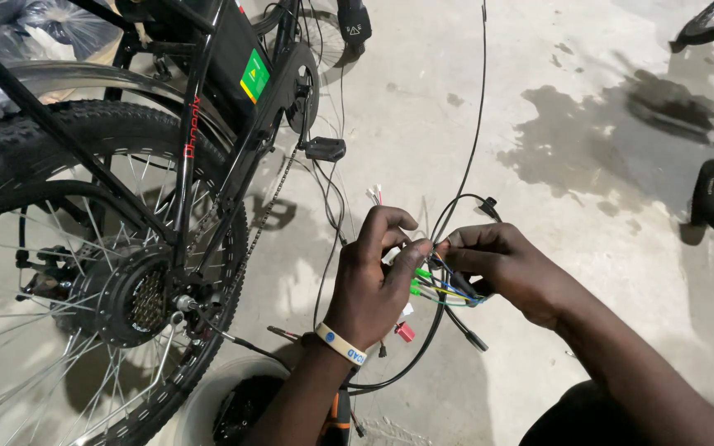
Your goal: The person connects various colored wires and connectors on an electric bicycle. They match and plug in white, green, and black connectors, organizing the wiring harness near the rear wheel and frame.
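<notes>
several thin coloured wires point(444, 291), green, yellow, blue and black, fan out at the centre of the frame, pinched between both hands just right of the bicycle's rear wheel. they look light, limp and springy, and their small green connectors point(417, 281) seem fragile, so the safer hold is probably on the plastic plugs or the sheathed part rather than the bare leads. the left hand point(373, 285) rises from the bottom of the frame, wrist bent back, thumb and forefinger closed together on the top of the bundle where it meets the other hand. the right hand point(506, 268) comes in from the lower right, forearm angled across the frame, fingers curled and clamped around the same wires from the side. a pale wristband point(342, 345) sits on the left wrist. below the hands a small red connector point(405, 332) dangles, and a black cable point(468, 149) runs up toward the top edge. further left stand the hub motor wheel point(130, 301), the knobby tyre point(51, 136) and a pedal point(325, 149). a white bucket point(200, 400) sits at the lower edge on the stained concrete floor point(588, 149).
</notes>
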